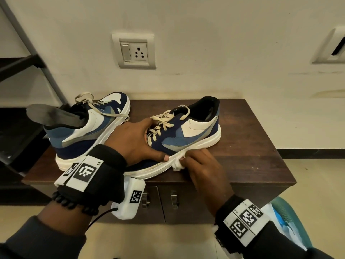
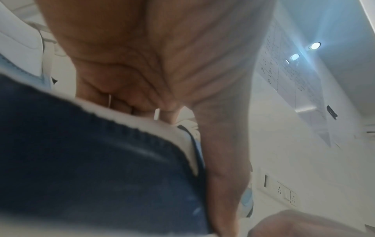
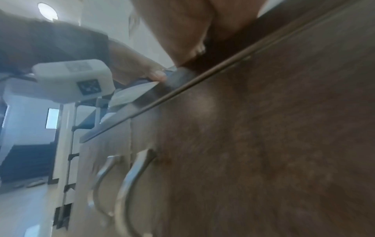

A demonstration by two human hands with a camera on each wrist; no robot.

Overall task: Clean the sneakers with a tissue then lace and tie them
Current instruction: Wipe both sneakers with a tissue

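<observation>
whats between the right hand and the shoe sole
A crumpled white tissue, pressed by the right hand against the near shoe's white sole; the head view shows it.

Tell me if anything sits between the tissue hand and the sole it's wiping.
Nothing visible does. The right hand presses the tissue straight against the near sneaker's white sole. The left hand grips the toe end, beside the wiped stretch, not across it.

"L5" on the left wrist band's marker tag (image 1: 87, 170).
</observation>
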